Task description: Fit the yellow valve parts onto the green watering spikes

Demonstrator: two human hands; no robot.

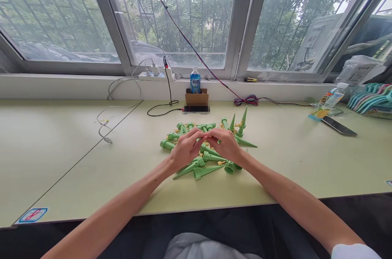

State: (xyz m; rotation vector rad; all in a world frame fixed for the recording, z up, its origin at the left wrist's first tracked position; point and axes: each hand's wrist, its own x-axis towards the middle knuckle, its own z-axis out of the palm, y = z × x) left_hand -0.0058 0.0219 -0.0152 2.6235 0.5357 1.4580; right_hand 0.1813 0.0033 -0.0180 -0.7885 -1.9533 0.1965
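My left hand and right hand meet at the fingertips above green spikes on the bench; I can't tell what my grip holds. Pinching unevenly could drop something small among them.

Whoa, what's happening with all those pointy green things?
Somebody's left hand and right hand meet at the fingertips above a loose heap of green plastic spikes. Whatever they pinch is too hidden to tell. Little yellow pieces lie among the spikes on the table. Most spikes lie down, but a few at the right point up.
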